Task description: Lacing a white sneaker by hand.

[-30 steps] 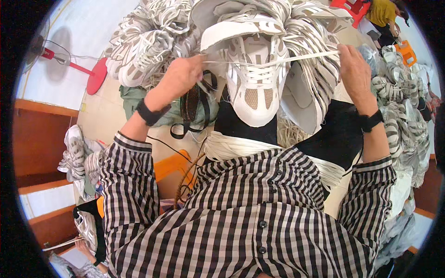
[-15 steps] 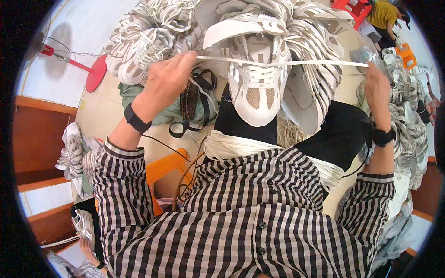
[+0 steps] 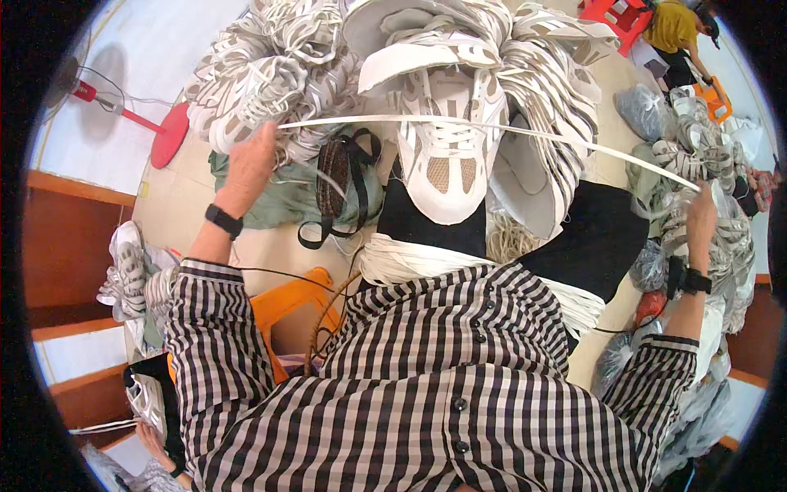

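A white and beige sneaker upper (image 3: 445, 184) rests toe toward me above my lap, its lower eyelets laced in white. A flat white shoelace (image 3: 352, 120) stretches across it to both sides. My left hand (image 3: 248, 168), its fingers closed, grips the lace's left part out beyond the shoe. Far to the right and lower, my right hand (image 3: 699, 221) is closed on the lace's other part. Bundles of white laces (image 3: 418, 256) lie across my black-clad thighs. More uppers (image 3: 549, 115) are strung together right behind and beside the laced one.
A big heap of uppers (image 3: 270, 74) stands at the far left, beside a red-based fan (image 3: 170, 131). Below it are a green bag (image 3: 275, 197) and an orange stool (image 3: 287, 299). More uppers and plastic bags (image 3: 645, 111) line the right. Another person (image 3: 672, 33) works at the far right; another's hand (image 3: 154, 443) holds a shoe at lower left.
My hands have moved farther apart, the left outward and down, the right outward and lower. The shoelace now spans wider and slopes down to the right.
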{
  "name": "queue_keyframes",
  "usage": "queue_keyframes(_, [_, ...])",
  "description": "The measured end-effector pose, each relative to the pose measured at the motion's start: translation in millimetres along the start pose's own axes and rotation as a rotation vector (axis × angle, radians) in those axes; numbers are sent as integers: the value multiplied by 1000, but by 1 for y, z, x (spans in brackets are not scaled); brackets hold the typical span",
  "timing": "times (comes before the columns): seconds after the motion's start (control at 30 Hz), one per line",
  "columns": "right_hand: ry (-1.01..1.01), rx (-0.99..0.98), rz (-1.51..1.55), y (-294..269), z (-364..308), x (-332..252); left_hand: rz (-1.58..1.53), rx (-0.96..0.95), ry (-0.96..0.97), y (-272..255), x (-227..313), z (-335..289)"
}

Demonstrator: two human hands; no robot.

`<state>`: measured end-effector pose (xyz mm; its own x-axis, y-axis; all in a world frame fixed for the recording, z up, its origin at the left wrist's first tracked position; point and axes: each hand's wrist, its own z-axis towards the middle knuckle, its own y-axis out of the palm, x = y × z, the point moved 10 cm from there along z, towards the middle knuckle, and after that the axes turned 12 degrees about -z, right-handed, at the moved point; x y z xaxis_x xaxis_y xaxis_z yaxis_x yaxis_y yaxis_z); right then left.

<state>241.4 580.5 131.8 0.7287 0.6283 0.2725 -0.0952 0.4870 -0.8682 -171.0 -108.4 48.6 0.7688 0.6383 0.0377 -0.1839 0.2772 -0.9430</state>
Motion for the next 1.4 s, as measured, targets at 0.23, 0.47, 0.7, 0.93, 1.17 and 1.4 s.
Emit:
queue_keyframes(0.23, [-58, 233, -157, -21, -28, 134, 103, 153, -108, -57, -108, -51])
queue_keyframes(0.47, [152, 173, -52, -19, -54, 231, 224, 151, -420, -101, -213, -115])
queue_keyframes(0.7, [156, 238, 228, -32, -71, 249, 240, 184, -536, -112, -279, -162])
queue_keyframes(0.93, [470, 172, 741, -50, -73, 210, 279, 194, -591, -114, -328, -217])
queue_keyframes(1.17, [140, 91, 1254, -149, -93, -88, 303, 118, -746, -104, -360, -261])
queue_keyframes(1.4, [-244, -221, 1486, -170, -94, -335, -105, 223, -753, -104, -300, -218])
